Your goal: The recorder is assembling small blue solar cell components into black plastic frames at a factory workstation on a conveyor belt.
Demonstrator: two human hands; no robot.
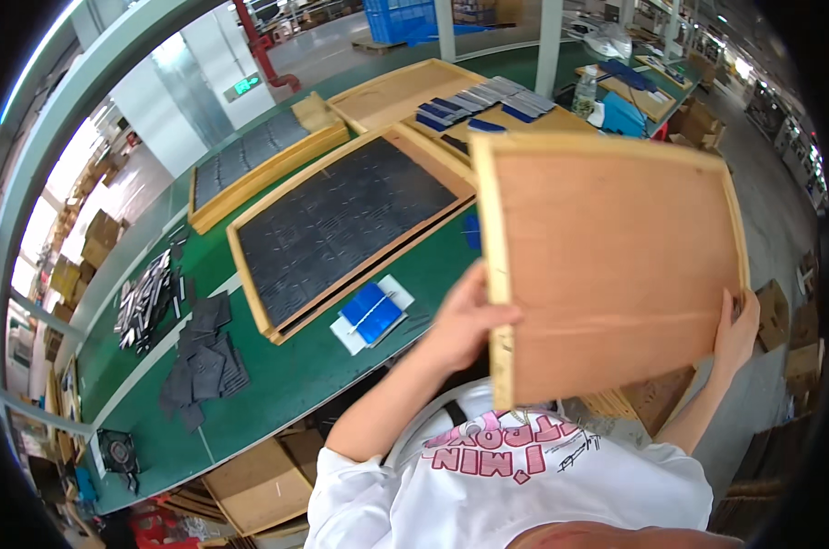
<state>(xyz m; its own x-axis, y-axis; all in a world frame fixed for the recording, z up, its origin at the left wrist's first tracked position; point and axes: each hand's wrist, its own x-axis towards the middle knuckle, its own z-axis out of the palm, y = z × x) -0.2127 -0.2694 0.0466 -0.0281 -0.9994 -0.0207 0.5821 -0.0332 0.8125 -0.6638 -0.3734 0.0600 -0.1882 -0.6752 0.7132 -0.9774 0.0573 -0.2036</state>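
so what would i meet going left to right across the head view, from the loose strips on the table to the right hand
loose strips → dark grey pads → blue bundle → left hand → raised wooden tray → right hand

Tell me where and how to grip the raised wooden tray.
The wooden tray is likely best gripped by its side rails, one hand from each side, as the left hand and right hand do: rails form narrow edges, while the panel between is broad and flat.
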